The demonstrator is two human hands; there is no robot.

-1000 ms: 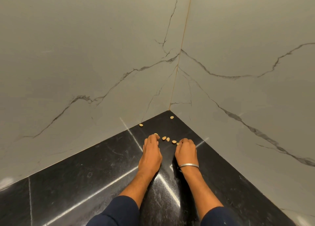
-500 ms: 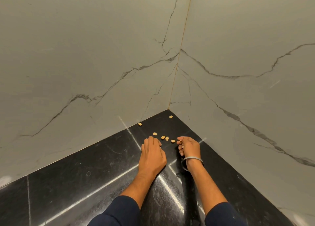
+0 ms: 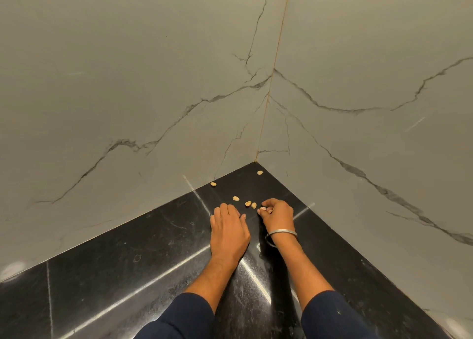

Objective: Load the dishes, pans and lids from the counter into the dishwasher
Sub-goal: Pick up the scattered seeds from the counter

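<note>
Black counter, shells just beyond right hand, perhaps pinching one

Surface: black polished stone with pale veins, glossy light streaks, meeting grey marble walls in corner. No dishes, pans or lids in view. Small tan shells scattered near corner: two close together mid-cluster, one just left, one at left wall, one deep in corner.
</note>
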